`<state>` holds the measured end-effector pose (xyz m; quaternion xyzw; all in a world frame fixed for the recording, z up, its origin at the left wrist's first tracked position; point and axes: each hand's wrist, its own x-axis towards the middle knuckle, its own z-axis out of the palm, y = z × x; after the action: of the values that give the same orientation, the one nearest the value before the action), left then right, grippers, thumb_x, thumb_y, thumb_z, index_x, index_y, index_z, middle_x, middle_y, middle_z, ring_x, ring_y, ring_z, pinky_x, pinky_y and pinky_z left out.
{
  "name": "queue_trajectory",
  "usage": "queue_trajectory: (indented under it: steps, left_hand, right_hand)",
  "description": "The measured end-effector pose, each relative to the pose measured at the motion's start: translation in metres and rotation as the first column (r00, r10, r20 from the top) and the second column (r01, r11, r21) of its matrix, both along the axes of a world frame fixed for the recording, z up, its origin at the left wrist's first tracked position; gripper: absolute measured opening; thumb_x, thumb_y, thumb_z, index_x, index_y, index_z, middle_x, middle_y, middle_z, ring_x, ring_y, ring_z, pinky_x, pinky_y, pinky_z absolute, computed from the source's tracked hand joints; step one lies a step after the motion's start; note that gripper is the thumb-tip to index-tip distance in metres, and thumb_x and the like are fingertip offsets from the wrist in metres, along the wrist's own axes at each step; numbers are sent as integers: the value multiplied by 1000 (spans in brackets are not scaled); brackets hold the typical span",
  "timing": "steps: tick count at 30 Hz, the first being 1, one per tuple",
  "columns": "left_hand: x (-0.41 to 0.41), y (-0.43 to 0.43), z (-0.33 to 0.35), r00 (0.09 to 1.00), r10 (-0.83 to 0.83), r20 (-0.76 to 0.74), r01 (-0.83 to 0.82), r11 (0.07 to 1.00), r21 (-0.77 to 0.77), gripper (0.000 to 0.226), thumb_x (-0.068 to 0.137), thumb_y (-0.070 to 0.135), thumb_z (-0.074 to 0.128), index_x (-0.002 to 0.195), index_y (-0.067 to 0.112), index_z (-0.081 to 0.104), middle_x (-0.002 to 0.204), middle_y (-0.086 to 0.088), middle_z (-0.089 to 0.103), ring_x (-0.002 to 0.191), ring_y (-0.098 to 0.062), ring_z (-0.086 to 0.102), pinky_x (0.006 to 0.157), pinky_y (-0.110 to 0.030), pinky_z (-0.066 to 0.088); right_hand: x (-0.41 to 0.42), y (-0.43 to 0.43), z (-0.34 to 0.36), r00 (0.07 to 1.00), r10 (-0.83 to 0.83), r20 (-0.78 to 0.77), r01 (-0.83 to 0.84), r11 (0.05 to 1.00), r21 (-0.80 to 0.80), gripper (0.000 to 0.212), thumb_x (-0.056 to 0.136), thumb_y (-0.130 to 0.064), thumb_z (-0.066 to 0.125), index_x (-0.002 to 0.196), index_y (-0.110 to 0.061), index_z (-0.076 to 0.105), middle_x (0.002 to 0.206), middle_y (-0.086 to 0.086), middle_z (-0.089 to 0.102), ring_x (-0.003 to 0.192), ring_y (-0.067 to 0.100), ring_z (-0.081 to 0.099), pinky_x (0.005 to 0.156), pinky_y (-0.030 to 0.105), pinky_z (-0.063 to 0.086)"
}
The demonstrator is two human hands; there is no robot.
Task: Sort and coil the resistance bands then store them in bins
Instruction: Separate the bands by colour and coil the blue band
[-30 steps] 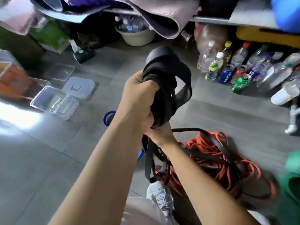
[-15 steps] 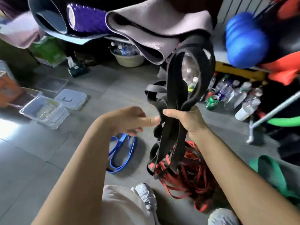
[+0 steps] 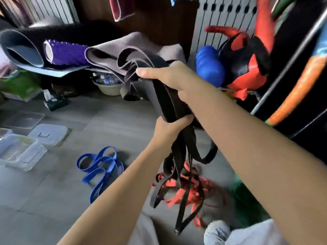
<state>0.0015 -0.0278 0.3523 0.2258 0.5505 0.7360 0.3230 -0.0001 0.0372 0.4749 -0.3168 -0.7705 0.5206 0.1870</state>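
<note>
Grip: left hand (image 3: 169,129) low, right hand (image 3: 177,78) high on black bands (image 3: 167,101) — grey floor (image 3: 113,121) stretches leftward.

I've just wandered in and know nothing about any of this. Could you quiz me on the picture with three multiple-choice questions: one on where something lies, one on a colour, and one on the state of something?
1. Where does the blue band lie?
A) on the floor
B) inside a plastic box
C) over a forearm

2. What colour are the held bands?
A) green
B) black
C) blue

3. How is the right hand?
A) open and empty
B) gripping the bundle
C) flat on the floor

Answers:
1 A: it lies on the grey tiles, apart from the clear bins.
2 B: dark black straps run between the two hands and hang below them.
3 B: its fingers curl round the held bands, above the left hand, which grips them lower down.
</note>
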Motion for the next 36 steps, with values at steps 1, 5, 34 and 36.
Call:
queue_trajectory:
  steps: [1, 5, 34, 36]
  left_hand:
    - [5, 5, 8, 998, 3, 58, -4, 1000, 9, 23, 62, 17, 77, 84, 21, 72, 82, -6, 74, 75, -21, 72, 59, -27, 55]
    - [11, 13, 25, 991, 51, 125, -47, 998, -38, 9, 68, 12, 75, 75, 13, 70, 69, -5, 71, 62, -19, 69, 55, -28, 55]
    - [-63, 16, 8, 869, 138, 475, -89, 988, -124, 26, 80, 31, 60, 61, 14, 66, 74, -3, 70, 73, -23, 69, 82, -39, 53]
    - [-61, 13, 8, 862, 161, 482, -114, 986, -125, 21, 81, 28, 61, 68, 12, 63, 71, -5, 69, 69, -24, 69, 75, -39, 56]
  right_hand:
    - [3, 7, 5, 999, -13, 35, 11, 998, 65, 63, 59, -60, 79, 96, -13, 61, 81, -6, 60, 68, 9, 55, 53, 21, 37]
    - [28, 46, -16, 988, -95, 118, 103, 993, -63, 70, 56, -84, 57, 93, -25, 53, 76, -7, 56, 76, 14, 62, 57, 20, 43]
    - [106, -40, -300, 871, -326, 368, 66, 820, 569, 106, 46, -55, 86, 136, -14, 46, 128, 10, 54, 116, 29, 53, 91, 42, 45]
    - [96, -27, -296, 836, -370, 405, 26, 764, 644, 92, 43, -52, 88, 120, -12, 58, 105, 9, 63, 97, 30, 61, 81, 40, 47]
